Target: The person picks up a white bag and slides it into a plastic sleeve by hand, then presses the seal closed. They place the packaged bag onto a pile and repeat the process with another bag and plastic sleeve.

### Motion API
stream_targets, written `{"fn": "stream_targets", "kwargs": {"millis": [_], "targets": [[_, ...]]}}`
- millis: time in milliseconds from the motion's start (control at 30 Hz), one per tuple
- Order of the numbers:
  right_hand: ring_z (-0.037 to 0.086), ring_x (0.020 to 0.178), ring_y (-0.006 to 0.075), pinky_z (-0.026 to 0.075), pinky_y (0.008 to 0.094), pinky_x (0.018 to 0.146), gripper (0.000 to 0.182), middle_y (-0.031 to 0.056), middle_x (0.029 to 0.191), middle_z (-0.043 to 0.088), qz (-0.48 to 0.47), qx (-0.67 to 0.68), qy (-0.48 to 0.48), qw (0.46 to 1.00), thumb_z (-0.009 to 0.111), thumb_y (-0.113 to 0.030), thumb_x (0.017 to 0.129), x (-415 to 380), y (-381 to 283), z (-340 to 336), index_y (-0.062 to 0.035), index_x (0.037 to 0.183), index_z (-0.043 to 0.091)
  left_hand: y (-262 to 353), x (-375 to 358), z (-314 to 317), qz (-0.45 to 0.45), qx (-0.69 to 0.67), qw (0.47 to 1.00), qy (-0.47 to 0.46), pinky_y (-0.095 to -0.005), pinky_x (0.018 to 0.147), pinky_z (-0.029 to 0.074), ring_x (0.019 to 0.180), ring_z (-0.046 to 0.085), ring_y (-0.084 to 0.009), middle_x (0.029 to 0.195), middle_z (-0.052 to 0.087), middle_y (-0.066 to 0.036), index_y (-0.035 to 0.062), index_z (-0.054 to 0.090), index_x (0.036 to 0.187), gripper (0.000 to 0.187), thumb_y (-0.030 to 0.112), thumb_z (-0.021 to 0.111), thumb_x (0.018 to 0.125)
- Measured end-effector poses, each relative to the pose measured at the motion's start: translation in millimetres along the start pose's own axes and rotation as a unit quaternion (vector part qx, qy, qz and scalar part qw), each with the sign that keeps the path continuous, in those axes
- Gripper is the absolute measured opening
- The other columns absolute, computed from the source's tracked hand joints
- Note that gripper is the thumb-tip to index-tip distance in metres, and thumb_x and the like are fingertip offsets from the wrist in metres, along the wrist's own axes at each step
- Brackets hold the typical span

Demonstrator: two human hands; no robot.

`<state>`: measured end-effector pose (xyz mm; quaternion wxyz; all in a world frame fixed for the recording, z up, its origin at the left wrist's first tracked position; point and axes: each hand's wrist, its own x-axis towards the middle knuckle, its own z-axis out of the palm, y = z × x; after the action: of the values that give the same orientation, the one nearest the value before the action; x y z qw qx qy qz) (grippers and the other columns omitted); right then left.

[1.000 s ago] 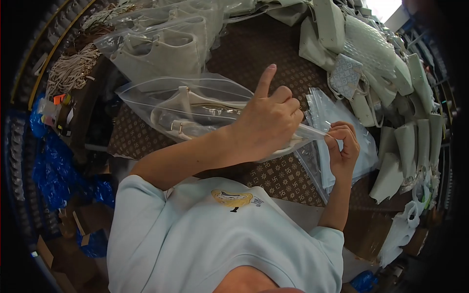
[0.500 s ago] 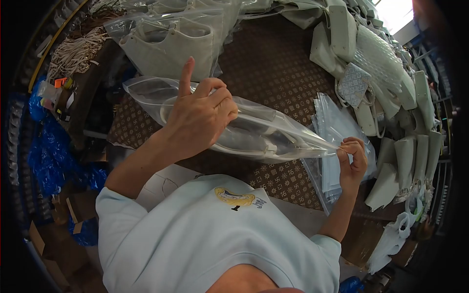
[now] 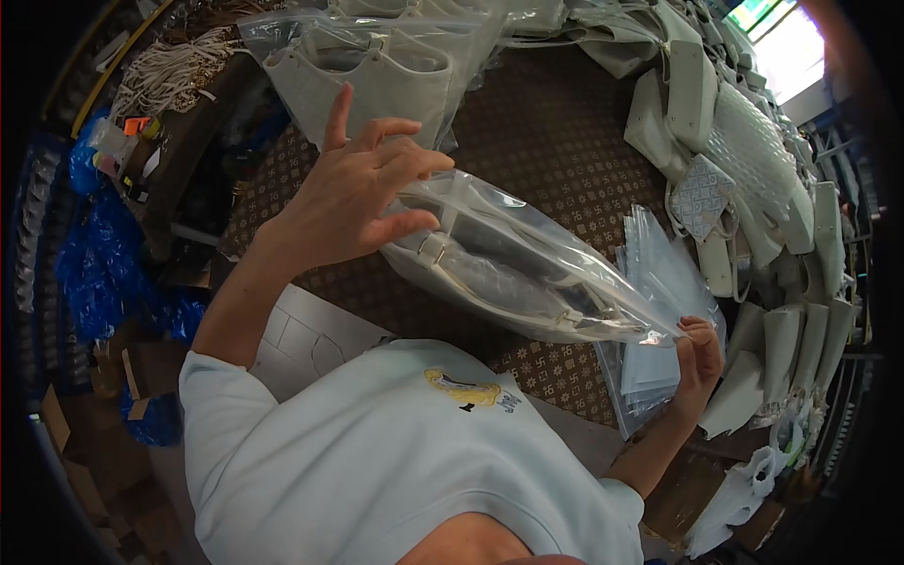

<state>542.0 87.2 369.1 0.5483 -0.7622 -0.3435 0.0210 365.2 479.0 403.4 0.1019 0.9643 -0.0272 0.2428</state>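
Note:
A clear plastic bag point(image 3: 527, 226) with a pale handbag point(image 3: 461, 280) inside stretches slantwise between my hands over the patterned table. The handbag's straps and metal buckles show through the film. My right hand point(image 3: 699, 365) pinches the bag's right corner between thumb and fingers. At the bag's other end, my left hand point(image 3: 353, 193) is open, its thumb and fingers spread apart, with the fingertips right at the plastic edge. Under and beside my right hand lies a stack of flat clear plastic bags point(image 3: 650, 325).
Bagged pale handbags point(image 3: 363, 80) stand at the back left of the brown patterned table point(image 3: 546, 122). Pale handbags point(image 3: 692, 94) pile up along the right side. A bundle of cream straps point(image 3: 169, 80) lies far left, above blue plastic wrap point(image 3: 99, 264).
My left hand's fingers have spread and moved off the bag's left part to its edge. The bag's left end has drawn in, and its right corner sits lower in view with my right hand.

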Motion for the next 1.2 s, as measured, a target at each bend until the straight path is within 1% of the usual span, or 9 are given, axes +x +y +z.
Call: {"fn": "stream_targets", "kwargs": {"millis": [133, 200, 233, 300, 400, 533, 800, 1133, 1200], "targets": [[0.052, 0.097, 0.0237, 0.038, 0.034, 0.086, 0.014, 0.0073, 0.082, 0.058, -0.011, -0.071, 0.015, 0.997, 0.066, -0.008, 0.074, 12.5, -34.8, 7.2, 0.0003, 0.082, 0.058, 0.3, 5.0, 10.4, 0.052, -0.003, 0.998, -0.015, -0.0573, 0.108, 0.0, 0.109, 0.048, -0.0176, 0.081, 0.057, 0.007, 0.0135, 0.062, 0.081, 0.014, 0.018, 0.071, 0.071], [0.053, 0.097, 0.0253, 0.04, 0.0358, 0.084, 0.021, 0.0078, 0.083, 0.06, -0.07, -0.25, -0.037, 0.965, 0.071, -0.006, 0.066, 20.2, -47.3, 13.9, -0.0013, 0.085, 0.061, 0.5, 7.9, 12.9, 0.072, 0.004, 0.997, -0.028, -0.057, 0.108, 0.0, 0.108, 0.048, -0.0171, 0.082, 0.057, 0.007, 0.0137, 0.062, 0.079, 0.013, 0.018, 0.071, 0.07], [0.053, 0.097, 0.0253, 0.04, 0.0358, 0.084, 0.021, 0.0078, 0.083, 0.06, -0.07, -0.25, -0.035, 0.965, 0.071, -0.006, 0.066, 19.4, -45.9, 13.6, -0.0013, 0.085, 0.061, 0.6, 8.9, 13.8, 0.067, 0.015, 0.997, -0.02, -0.0571, 0.108, 0.0, 0.107, 0.048, -0.0167, 0.082, 0.057, 0.007, 0.0138, 0.062, 0.077, 0.013, 0.018, 0.072, 0.07], [0.055, 0.091, 0.0264, 0.042, 0.036, 0.081, 0.023, 0.0077, 0.079, 0.061, -0.045, -0.294, -0.105, 0.949, 0.073, -0.004, 0.061, 20.1, -38.3, 14.4, -0.0026, 0.081, 0.063, -1.2, 9.3, 15.3, 0.06, 0.031, 0.998, -0.009, -0.0573, 0.108, 0.0, 0.106, 0.049, -0.0163, 0.081, 0.057, 0.007, 0.0139, 0.062, 0.074, 0.012, 0.018, 0.072, 0.069], [0.056, 0.087, 0.026, 0.043, 0.0349, 0.078, 0.017, 0.0069, 0.073, 0.061, -0.094, -0.276, -0.09, 0.952, 0.072, -0.002, 0.061, 18.3, -26.0, 6.0, -0.002, 0.076, 0.063, -2.3, 8.7, 18.5, 0.061, 0.03, 0.998, -0.001, -0.058, 0.107, 0.001, 0.106, 0.048, -0.0159, 0.081, 0.056, 0.007, 0.0138, 0.062, 0.073, 0.011, 0.018, 0.071, 0.07], [0.056, 0.086, 0.0254, 0.044, 0.0341, 0.076, 0.014, 0.0074, 0.071, 0.061, -0.078, -0.259, -0.081, 0.959, 0.07, -0.002, 0.064, 17.5, -29.8, 8.4, -0.0015, 0.077, 0.064, -0.4, 12.1, 15.4, 0.094, 0.02, 0.995, -0.012, -0.0589, 0.107, 0.002, 0.104, 0.048, -0.0157, 0.08, 0.056, 0.007, 0.0122, 0.062, 0.074, 0.008, 0.017, 0.069, 0.073], [0.055, 0.088, 0.0268, 0.043, 0.0342, 0.077, 0.013, 0.0081, 0.077, 0.063, -0.118, -0.264, -0.062, 0.955, 0.06, -0.012, 0.079, 10.3, -27.3, 6.0, -0.0004, 0.083, 0.066, -4.0, 14.5, 10.2, 0.121, 0.053, 0.991, -0.015, -0.0592, 0.108, 0.003, 0.101, 0.049, -0.0146, 0.076, 0.054, 0.005, 0.0108, 0.06, 0.073, 0.009, 0.018, 0.064, 0.077], [0.055, 0.088, 0.0271, 0.042, 0.0349, 0.079, 0.015, 0.0081, 0.073, 0.063, -0.088, -0.227, -0.062, 0.968, 0.059, -0.013, 0.08, -2.5, -24.1, 8.3, 0.0005, 0.081, 0.065, -40.8, 3.0, -5.9, 0.12, 0.154, 0.981, -0.017, -0.0584, 0.108, 0.003, 0.111, 0.044, -0.0155, 0.082, 0.051, 0.005, 0.0129, 0.054, 0.074, 0.011, 0.019, 0.062, 0.079], [0.057, 0.084, 0.0277, 0.043, 0.0349, 0.077, 0.017, 0.0091, 0.071, 0.063, -0.088, -0.214, -0.071, 0.97, 0.06, -0.015, 0.079, -3.3, -26.1, 10.0, 0.0016, 0.08, 0.065, -45.6, 3.0, -7.9, 0.111, 0.168, 0.979, -0.021, -0.0584, 0.108, 0.003, 0.113, 0.043, -0.0157, 0.083, 0.051, 0.005, 0.0129, 0.054, 0.074, 0.012, 0.02, 0.062, 0.079]]}}
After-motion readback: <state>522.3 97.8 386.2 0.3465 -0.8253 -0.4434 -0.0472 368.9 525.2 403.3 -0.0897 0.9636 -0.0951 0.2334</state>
